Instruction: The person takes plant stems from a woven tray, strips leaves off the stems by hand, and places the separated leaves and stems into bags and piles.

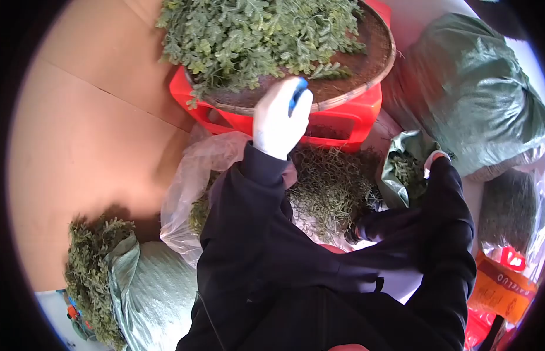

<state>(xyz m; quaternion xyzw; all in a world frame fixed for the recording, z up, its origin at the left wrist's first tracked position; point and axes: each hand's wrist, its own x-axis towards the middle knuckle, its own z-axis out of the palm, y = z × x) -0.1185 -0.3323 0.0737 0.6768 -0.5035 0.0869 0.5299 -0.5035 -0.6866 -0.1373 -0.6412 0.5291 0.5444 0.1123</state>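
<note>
**Gloved hands among sacks of green sprigs**

Left hand (281,120), in a white glove, grips a small blue-handled tool (297,95) at the near rim of the round woven bamboo tray (375,44). That tray holds feathery green sprigs (255,29) and rests on a red plastic stool (343,117). Right hand (432,161) reaches into a small green woven sack (395,167) of sprigs; its grip is hidden. Between the dark sleeves, a clear plastic bag (187,187) holds wiry stems (334,184). Large green sacks (477,88) crowd the right.

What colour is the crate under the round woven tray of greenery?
Bright red: the crate under the woven tray shows best in the head view.
</note>
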